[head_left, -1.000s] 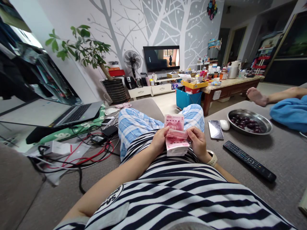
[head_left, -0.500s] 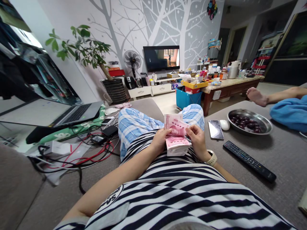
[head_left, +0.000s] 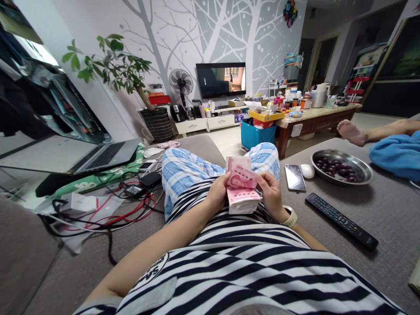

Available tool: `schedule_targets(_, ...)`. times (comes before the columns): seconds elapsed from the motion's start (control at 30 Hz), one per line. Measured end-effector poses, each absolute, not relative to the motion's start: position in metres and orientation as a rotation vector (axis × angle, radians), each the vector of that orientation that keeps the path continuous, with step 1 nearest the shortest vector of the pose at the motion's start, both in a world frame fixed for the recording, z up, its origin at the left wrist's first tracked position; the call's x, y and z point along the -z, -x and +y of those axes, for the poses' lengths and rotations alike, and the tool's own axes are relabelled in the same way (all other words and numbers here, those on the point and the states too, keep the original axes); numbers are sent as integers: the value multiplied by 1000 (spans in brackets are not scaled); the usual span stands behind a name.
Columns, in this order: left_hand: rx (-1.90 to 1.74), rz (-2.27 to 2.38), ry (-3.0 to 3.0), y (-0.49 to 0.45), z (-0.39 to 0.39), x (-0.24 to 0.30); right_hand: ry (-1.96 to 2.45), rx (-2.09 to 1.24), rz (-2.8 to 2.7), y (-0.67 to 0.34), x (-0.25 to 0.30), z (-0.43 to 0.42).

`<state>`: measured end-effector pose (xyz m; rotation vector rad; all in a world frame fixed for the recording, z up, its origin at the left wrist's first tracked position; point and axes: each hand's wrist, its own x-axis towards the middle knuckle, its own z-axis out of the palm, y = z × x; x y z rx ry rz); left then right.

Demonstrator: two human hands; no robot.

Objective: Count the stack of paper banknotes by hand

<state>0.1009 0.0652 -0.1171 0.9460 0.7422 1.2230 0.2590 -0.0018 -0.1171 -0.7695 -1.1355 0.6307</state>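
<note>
A thick stack of pink banknotes (head_left: 243, 199) rests on my lap, over my striped shirt. My left hand (head_left: 217, 193) is closed on the stack's left side, its thumb lying on the upper notes. My right hand (head_left: 271, 192), with a pale watch at the wrist, is closed on the right side and pinches the top note (head_left: 241, 175), which is lifted and tilted. My knees in blue plaid trousers rise just behind the notes.
On the grey sofa at my right lie a phone (head_left: 295, 176), a white mouse (head_left: 307, 171), a metal bowl of dark fruit (head_left: 341, 166) and a black remote (head_left: 341, 221). Another person's foot (head_left: 351, 131) and a blue cloth (head_left: 395, 153) are beyond. Laptop (head_left: 105, 155) and tangled cables (head_left: 108, 210) lie left.
The top banknote has been peeled further and tilted to the right by my right hand's fingers. Both hands stay at the stack; nothing else has moved.
</note>
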Motion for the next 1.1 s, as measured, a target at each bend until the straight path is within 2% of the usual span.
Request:
schedule_targets(0.4,-1117,724,-1108,-95,44,93,704,-677,-1138,-257,119,-4)
schedule_targets(1.1,-1152,732,-1012,-97,47,92,682,-702,-1160,-258,123,-2)
